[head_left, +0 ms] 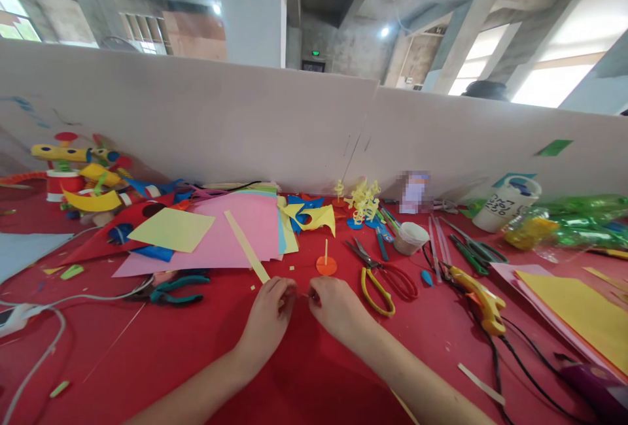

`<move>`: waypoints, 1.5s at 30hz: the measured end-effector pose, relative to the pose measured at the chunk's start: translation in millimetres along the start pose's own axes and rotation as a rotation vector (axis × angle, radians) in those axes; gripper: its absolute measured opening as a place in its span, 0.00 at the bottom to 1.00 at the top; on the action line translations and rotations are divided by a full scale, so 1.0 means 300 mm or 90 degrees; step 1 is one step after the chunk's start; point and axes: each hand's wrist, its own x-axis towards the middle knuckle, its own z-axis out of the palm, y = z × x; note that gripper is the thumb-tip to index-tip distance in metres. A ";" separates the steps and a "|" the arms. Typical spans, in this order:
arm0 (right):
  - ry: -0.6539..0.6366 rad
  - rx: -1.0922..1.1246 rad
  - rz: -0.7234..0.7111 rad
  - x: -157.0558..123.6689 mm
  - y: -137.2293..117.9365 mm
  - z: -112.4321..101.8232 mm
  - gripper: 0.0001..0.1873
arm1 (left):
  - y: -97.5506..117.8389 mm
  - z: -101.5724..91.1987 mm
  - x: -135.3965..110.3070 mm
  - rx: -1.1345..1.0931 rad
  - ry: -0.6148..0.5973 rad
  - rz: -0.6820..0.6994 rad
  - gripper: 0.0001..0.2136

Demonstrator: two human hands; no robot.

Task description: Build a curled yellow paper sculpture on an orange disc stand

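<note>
My left hand point(275, 307) and my right hand point(336, 304) face each other low over the red table, fingers curled into pinches. Between the fingertips there is a hint of something thin, too small to name. A pale yellow paper strip point(245, 244) runs up and left from behind my left fingers; whether they grip it I cannot tell. Just beyond my right hand, an orange paper disc point(326, 266) lies flat with a short yellow strip point(326, 250) standing on it. Red-and-yellow-handled scissors point(377, 281) rest to the right of that hand.
Pink paper sheets point(206, 229), teal-handled pliers point(179, 289) and a white cable point(61, 333) are on the left. Right of me are a yellow glue gun point(481, 297), a white cup point(411, 239) and yellow paper point(579, 314). Curled yellow paper pieces point(363, 201) stand before the white partition point(220, 124).
</note>
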 end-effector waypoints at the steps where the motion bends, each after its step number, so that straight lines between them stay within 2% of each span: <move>1: 0.002 -0.001 0.003 0.000 -0.001 0.001 0.07 | 0.001 0.001 0.002 -0.003 -0.001 -0.003 0.07; 4: 0.035 0.047 0.024 0.008 0.002 0.011 0.07 | 0.010 0.003 0.010 0.002 -0.003 -0.009 0.06; 8: 0.076 0.225 0.017 0.026 0.011 0.014 0.05 | 0.014 0.000 0.018 0.001 0.022 -0.009 0.04; 11: 0.088 0.298 0.003 0.035 0.019 0.006 0.05 | 0.008 -0.003 0.021 -0.001 0.029 -0.027 0.04; 16: 0.027 0.437 0.042 0.047 0.029 0.021 0.04 | 0.007 -0.013 0.023 -0.076 0.018 -0.088 0.04; 19: -0.022 0.578 0.066 0.055 0.032 0.046 0.02 | 0.005 -0.015 0.024 -0.146 0.018 -0.128 0.05; 23: -0.069 0.755 0.122 0.064 0.034 0.059 0.10 | -0.006 -0.014 0.026 -0.266 0.010 -0.165 0.07; 26: -0.051 0.769 0.100 0.066 0.032 0.055 0.11 | -0.005 -0.022 0.026 -0.323 -0.013 -0.209 0.08; 29: -0.032 0.749 0.085 0.065 0.030 0.059 0.10 | 0.002 -0.031 0.024 -0.371 -0.003 -0.255 0.10; 35: -0.050 0.801 0.144 0.071 0.034 0.084 0.15 | -0.006 -0.029 0.025 -0.483 -0.004 -0.311 0.11; 41: 0.059 0.753 0.117 0.072 0.030 0.081 0.11 | -0.002 -0.028 0.034 -0.649 -0.014 -0.407 0.12; 45: 0.070 0.826 0.119 0.068 0.016 0.080 0.10 | 0.010 -0.035 0.037 -0.728 -0.021 -0.446 0.12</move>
